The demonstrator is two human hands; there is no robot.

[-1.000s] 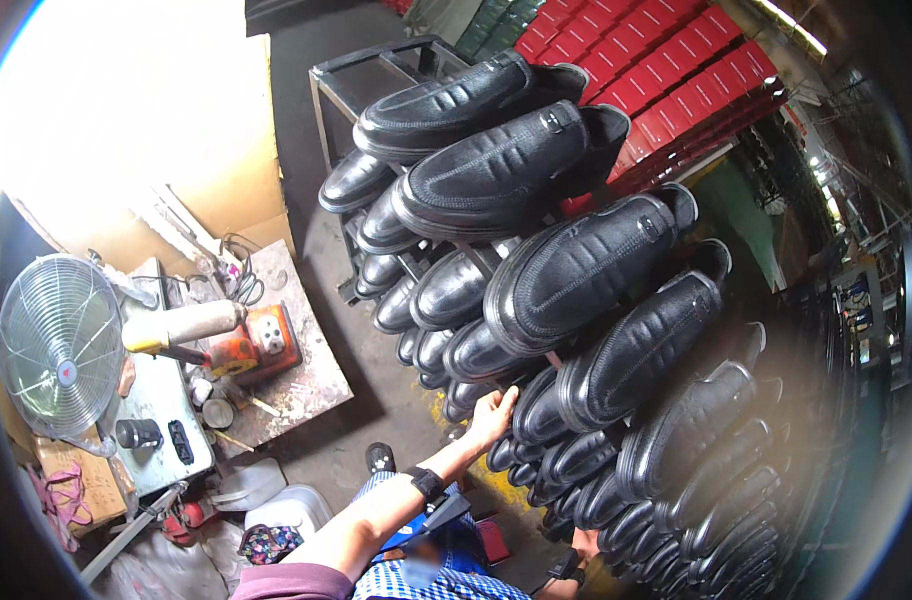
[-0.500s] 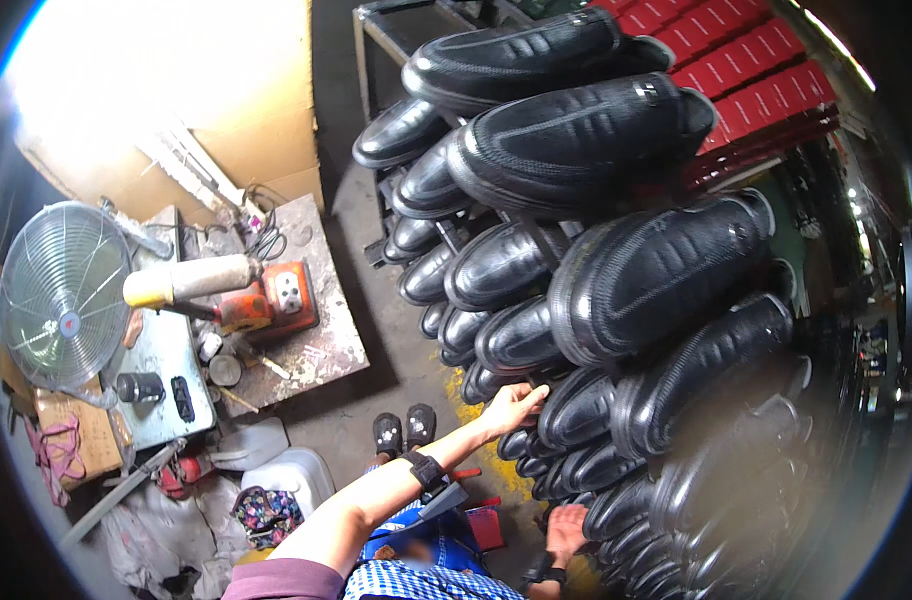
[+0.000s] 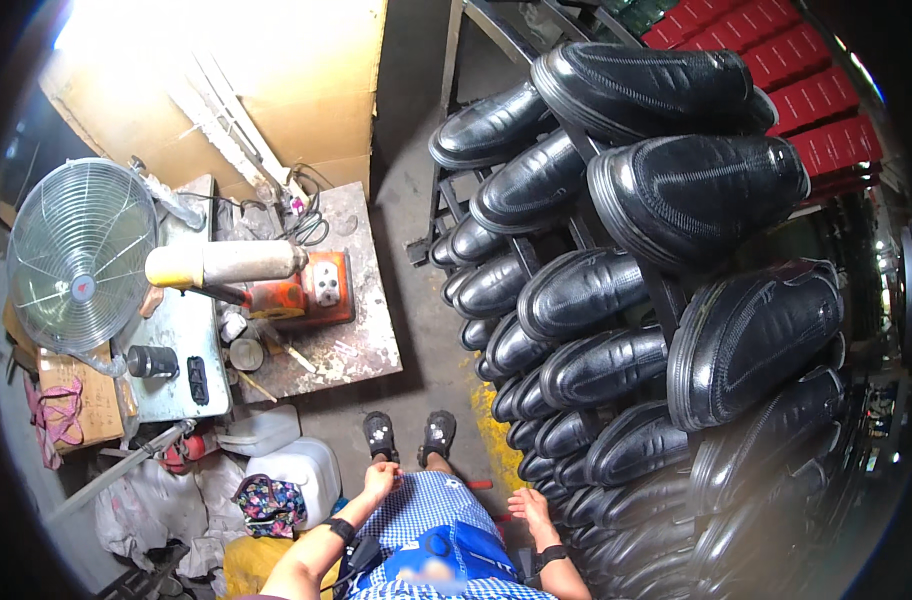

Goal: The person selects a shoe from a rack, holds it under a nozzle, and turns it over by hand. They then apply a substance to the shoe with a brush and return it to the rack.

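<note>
In front of my blue checked clothing, my left hand (image 3: 382,482) hangs in the air, its fingers loosely bent and nothing visible in them. My right hand (image 3: 529,507) is open with the fingers apart, left of the lower part of a shoe rack. Black leather shoes (image 3: 601,368) fill this rack in slanting rows, toes pointing left. The largest-looking shoes, such as a black shoe (image 3: 751,340), sit on the upper tier nearest to me. Neither hand touches a shoe. The lowest shoes at the right are blurred.
Red boxes (image 3: 776,50) are stacked behind the rack. Toward the left stand a worktable (image 3: 371,335) with an orange machine (image 3: 321,290), a round fan (image 3: 81,280) and a white plastic container (image 3: 301,470). A yellow floor line (image 3: 496,430) runs beside the rack.
My left hand has left the shoes on the rack and come back left in front of my body. The right hand has moved slightly left and up. The view has shifted.
</note>
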